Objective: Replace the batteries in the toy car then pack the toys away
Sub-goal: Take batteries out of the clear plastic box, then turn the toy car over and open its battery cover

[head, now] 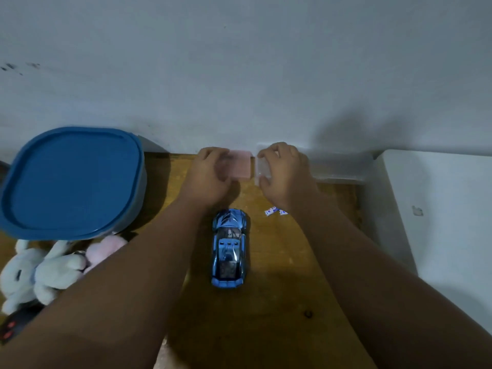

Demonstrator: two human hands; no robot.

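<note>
1. Toy car, blue and shiny, sits on its wheels in the middle of the wooden table, lengthwise between our two forearms and touched by neither.
2. At the near left edge we see a dark object with red marks, too cut off to identify, and just beyond it a white plush rabbit lying against a pink plush toy.
3. Just right of the car's far end, small blue-and-white items lie on the wood, partly hidden by our right forearm; we cannot tell what they are.
4. A blue-lidded container stands at the far left, closed, well apart from the car.
5. Our left hand has its fingers curled around the left side of a pale pink translucent box near the wall.
6. Our right hand grips a clear plastic piece just beside that pink box, thumb below and fingers over the top; blur hides whether the two pieces touch.
7. A white surface borders the table on the right.
</note>
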